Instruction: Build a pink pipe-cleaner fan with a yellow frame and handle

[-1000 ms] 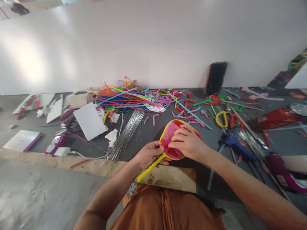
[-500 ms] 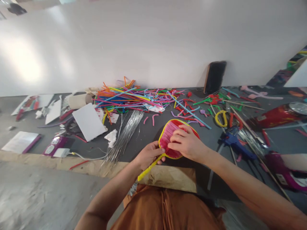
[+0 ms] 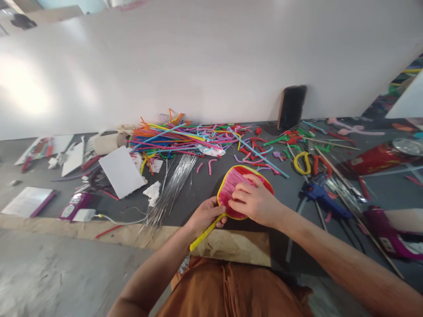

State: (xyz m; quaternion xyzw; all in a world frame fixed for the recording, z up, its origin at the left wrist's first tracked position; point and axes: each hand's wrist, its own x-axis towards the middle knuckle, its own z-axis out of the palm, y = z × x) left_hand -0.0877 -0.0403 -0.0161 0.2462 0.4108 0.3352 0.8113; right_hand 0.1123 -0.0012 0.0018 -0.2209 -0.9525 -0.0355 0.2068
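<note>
A paddle-shaped pipe-cleaner piece is held low over the front of the table. Its rounded face is pink and red with a yellow rim, and a yellow stem points down to the left. My left hand is closed around the base, where stem and rim meet, thumb on the front. My right hand lies over the right part of the face, its bent fingers pressed on the pink strands. Its thumb is hidden, as is the face under the palm.
Loose pipe cleaners pile up at the back beside thin silver wires. On the right are a blue glue gun, yellow-handled scissors and a red can. A phone leans on the white wall. White card lies left.
My right hand has shifted slightly left and down across the pink face. The left hand keeps its hold at the base. The view has tilted a little.
</note>
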